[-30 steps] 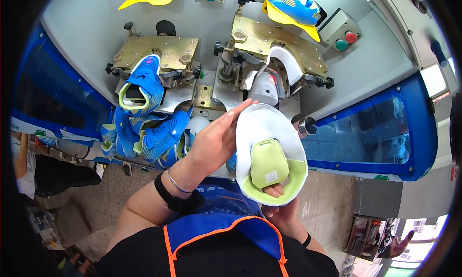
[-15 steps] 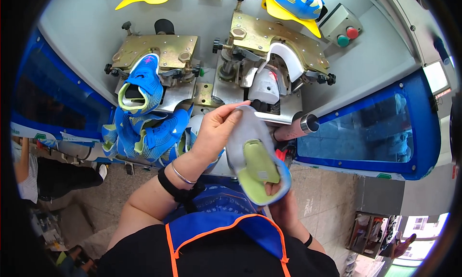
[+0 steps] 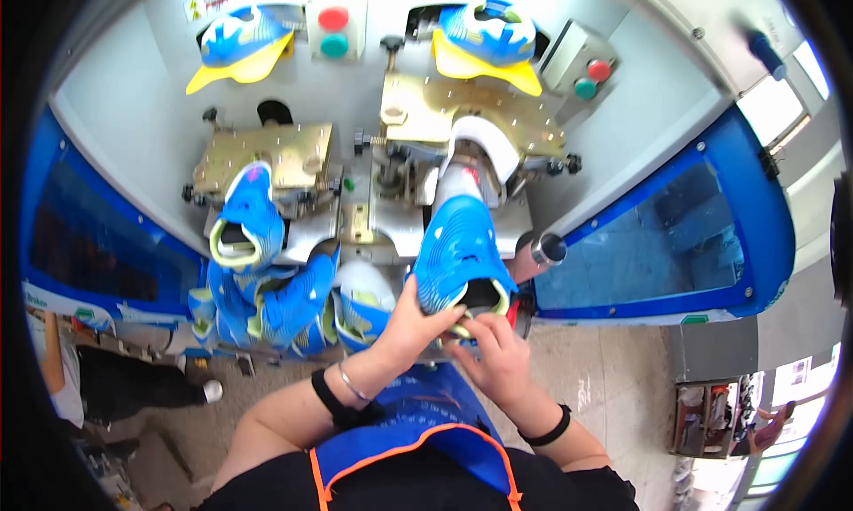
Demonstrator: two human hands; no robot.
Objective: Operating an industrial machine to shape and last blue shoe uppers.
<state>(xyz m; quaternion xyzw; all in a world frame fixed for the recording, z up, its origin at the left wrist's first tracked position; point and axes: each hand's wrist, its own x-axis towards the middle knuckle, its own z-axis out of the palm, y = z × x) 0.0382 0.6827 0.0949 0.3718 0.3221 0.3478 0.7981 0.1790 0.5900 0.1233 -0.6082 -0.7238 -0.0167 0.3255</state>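
Note:
A blue shoe upper (image 3: 460, 244) with a light green lining points toe-away in front of the right-hand mold, its opening facing me. My left hand (image 3: 410, 331) grips it at the left of the heel, thumb on the collar. At the same heel edge, the bent fingers of my right hand (image 3: 498, 355) pinch the green rim. Just beyond the toe is the metal last (image 3: 460, 184) under a white curved pad (image 3: 487, 142), partly hidden by the upper. Another blue upper (image 3: 249, 218) sits on the left-hand mold.
Several blue uppers (image 3: 298, 307) are piled at front left, beside a pale one (image 3: 364, 298). A pink cylinder (image 3: 538, 255) stands right of my hands. Brass plates (image 3: 267, 151) overhang the molds. Uppers on yellow forms (image 3: 238, 62) and button boxes (image 3: 582, 67) are at the back; blue window panels (image 3: 657, 231) flank the machine.
The upper has turned from showing its pale, green-lined underside to showing its blue outside, toe away. My right hand has come up from beneath it to the heel edge. The view has shifted.

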